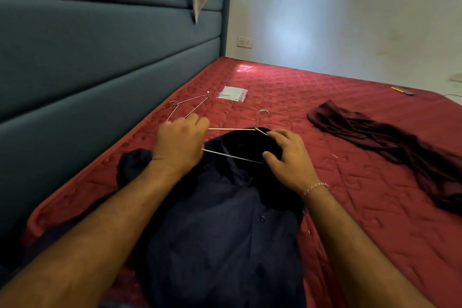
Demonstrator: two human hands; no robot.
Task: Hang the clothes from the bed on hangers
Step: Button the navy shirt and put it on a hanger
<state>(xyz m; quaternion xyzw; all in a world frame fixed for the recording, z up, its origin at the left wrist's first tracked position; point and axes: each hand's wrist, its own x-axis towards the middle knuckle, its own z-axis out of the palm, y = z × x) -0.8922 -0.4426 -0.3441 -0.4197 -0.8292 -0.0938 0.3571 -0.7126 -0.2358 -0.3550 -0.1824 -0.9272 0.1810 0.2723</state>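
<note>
Care matters here: our left hand [180,145] grips the thin wire hanger [231,142] while our right hand [287,157] pinches the dark navy button shirt [225,220] collar on the red quilted bed [350,182]. We should feed each shoulder in gently. The hanger's right end is hidden.

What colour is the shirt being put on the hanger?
Dark navy shirt, seen in the head view.

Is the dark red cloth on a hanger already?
No, the dark red garment lies crumpled on the red mattress, with no hanger in it.
</note>
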